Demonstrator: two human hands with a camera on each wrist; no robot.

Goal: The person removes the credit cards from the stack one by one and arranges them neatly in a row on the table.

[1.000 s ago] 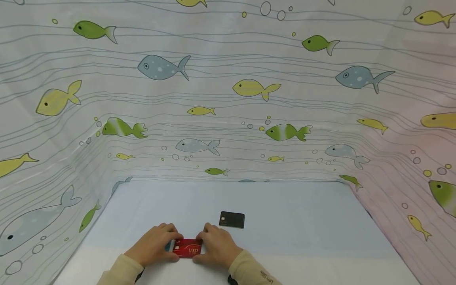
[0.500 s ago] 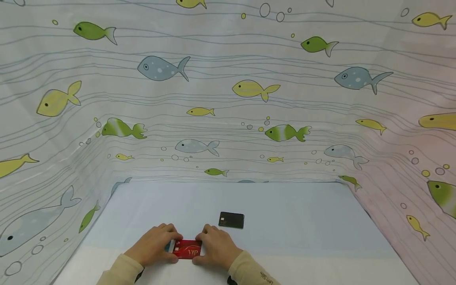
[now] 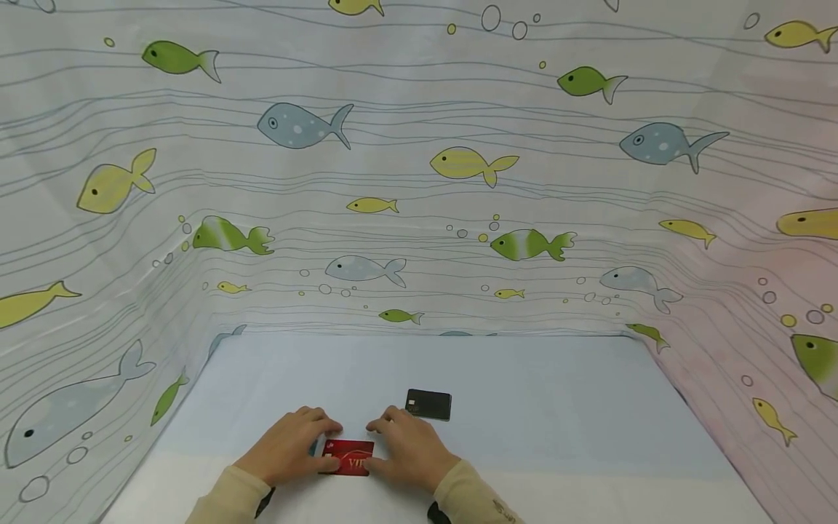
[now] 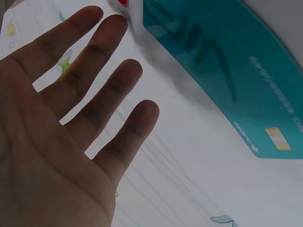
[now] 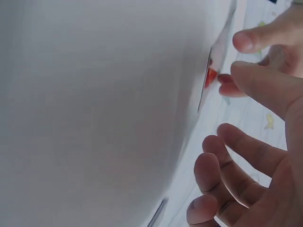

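Observation:
A red VIP card [image 3: 352, 450] lies flat near the front of the white table, between both hands. My left hand [image 3: 288, 447] is at its left side, thumb over the card's left part; its fingers spread out straight in the left wrist view. A teal card [image 4: 208, 61] with a gold chip shows beside those fingertips, mostly hidden in the head view. At the other side, my right hand [image 3: 414, 451] has its thumb at the card's right edge. Its loosely bent fingers [image 5: 208, 172] hold nothing and stand apart from the card, seen edge-on [image 5: 209, 78] in the right wrist view.
A black card [image 3: 428, 405] lies just beyond the right hand's fingers. The pale tabletop [image 3: 556, 407] reaches back to a curtain [image 3: 419, 175] printed with fish, which encloses the back and both sides.
The fingers of both hands have come off the red card's far edge and opened outward. Both thumbs have moved onto or over its near part. The red card lies about where it was.

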